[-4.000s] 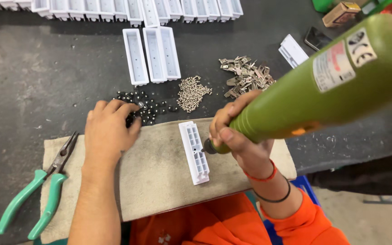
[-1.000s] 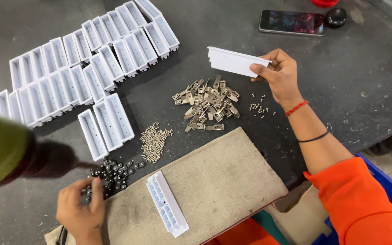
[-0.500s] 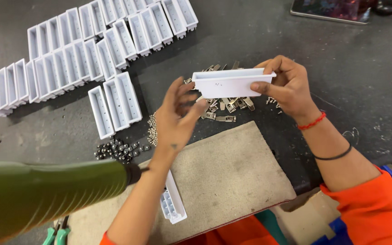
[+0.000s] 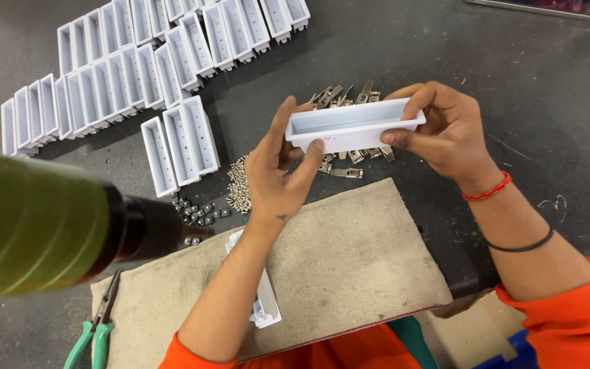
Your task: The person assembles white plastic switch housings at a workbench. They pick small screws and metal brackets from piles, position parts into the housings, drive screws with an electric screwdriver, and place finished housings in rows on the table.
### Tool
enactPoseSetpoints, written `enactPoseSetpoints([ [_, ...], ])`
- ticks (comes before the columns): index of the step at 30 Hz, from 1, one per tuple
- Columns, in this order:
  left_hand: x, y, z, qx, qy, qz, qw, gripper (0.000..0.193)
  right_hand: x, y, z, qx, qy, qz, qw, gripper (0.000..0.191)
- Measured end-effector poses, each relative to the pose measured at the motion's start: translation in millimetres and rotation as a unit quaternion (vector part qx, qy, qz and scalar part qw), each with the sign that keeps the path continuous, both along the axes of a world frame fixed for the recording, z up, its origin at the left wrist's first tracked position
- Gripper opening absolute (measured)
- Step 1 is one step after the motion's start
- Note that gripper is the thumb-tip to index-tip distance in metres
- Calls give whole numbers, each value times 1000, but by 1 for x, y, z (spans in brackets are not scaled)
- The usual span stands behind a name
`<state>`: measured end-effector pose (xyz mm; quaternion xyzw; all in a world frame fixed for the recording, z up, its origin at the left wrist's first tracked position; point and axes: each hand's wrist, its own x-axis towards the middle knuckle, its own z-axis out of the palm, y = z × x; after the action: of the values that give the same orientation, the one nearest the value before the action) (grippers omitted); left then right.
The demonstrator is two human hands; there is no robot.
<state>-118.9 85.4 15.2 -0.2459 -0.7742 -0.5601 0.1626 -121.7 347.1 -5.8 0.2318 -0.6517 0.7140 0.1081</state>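
Tabletop: left hand (image 4: 278, 171) (newly) grips housing (image 4: 349, 125).

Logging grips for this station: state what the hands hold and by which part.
Both hands hold one white plastic tray, open side up: left hand pinches its left end, right hand grips its right end, above the metal clips.

**White tray held up in both hands**

White plastic tray (image 4: 349, 124): long, narrow, shallow, open side facing up and toward the camera, lying roughly level with its right end a bit higher. Held above the dark table, over the pile of metal clips, one end in each hand.
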Motion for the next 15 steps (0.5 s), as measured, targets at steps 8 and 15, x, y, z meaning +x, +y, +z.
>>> enactPoseSetpoints([
  [8,8,-5,-5,-57,114,-2,992,76,2,5,14,11,10,1,1000,37],
  [15,9,-6,-10,-64,184,-12,981,87,2,9,17,59,52,-15,997,44],
])
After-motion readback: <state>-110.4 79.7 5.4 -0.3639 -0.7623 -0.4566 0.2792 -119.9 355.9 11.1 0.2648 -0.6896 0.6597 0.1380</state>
